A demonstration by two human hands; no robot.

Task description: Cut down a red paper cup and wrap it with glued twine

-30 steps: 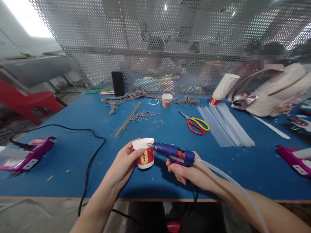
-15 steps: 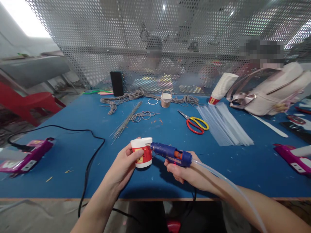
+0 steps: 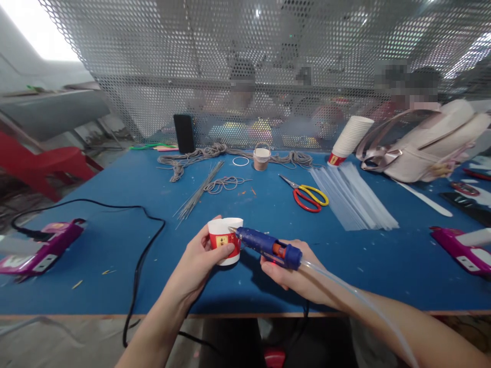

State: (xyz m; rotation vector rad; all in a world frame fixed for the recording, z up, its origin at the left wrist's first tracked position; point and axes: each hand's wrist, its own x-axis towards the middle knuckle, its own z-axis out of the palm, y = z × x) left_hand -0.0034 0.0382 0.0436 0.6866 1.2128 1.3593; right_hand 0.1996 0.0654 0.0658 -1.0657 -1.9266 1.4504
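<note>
Head view: left hand (image 3: 199, 258) wrapped round a red-and-white paper cup (image 3: 224, 247) just above the blue desk (image 3: 115, 194), right hand (image 3: 293, 271) clenched on a blue glue gun (image 3: 266, 246), nozzle touching cup's rim. Could easily burn left fingers if nozzle slips.

- A blue bench (image 3: 115, 174) with a wooden front edge carries everything.
- Scissors (image 3: 309, 195) with red and yellow handles lie beside clear glue sticks (image 3: 355, 197).
- Grey cord (image 3: 199, 154) and thin wires (image 3: 199, 191) lie toward the back.
- A black cable (image 3: 148, 245) trails over the front edge.
- Stacked paper cups (image 3: 348, 139) lie tipped beside a pale bag (image 3: 422, 148).
- A magenta tool (image 3: 42, 248) lies far left.
</note>
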